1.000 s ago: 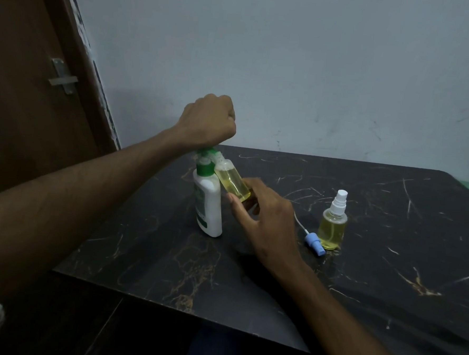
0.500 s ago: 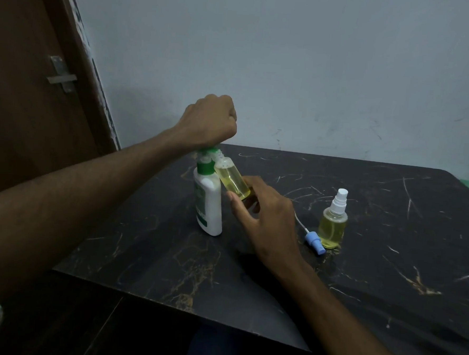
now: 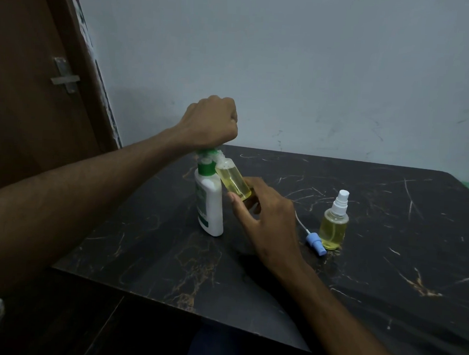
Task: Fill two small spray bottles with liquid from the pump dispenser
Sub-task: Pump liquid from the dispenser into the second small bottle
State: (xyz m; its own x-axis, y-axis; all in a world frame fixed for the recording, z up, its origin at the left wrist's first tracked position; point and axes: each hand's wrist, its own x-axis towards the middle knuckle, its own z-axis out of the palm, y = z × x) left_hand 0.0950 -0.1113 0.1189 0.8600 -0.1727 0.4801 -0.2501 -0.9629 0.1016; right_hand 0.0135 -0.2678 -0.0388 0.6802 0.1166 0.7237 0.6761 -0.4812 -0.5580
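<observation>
A white pump dispenser (image 3: 209, 203) with a green pump head stands on the black marble table (image 3: 358, 281). My left hand (image 3: 210, 123) is a fist on top of the pump head, hiding most of it. My right hand (image 3: 264, 214) holds a small uncapped spray bottle (image 3: 233, 181) tilted, its mouth up against the pump nozzle; it holds yellow liquid with foam at the neck. A second small spray bottle (image 3: 333, 227), upright with a white sprayer cap and yellow liquid, stands to the right. A blue sprayer cap (image 3: 315, 244) with its thin tube lies beside it.
A brown door (image 3: 36, 83) with a metal latch is at the left, a pale wall behind the table. The table's near edge runs diagonally below my arms.
Hardly anything moved. Both hands stay in place at the pump and the tilted bottle; the foam at the bottle's neck shows more clearly now.
</observation>
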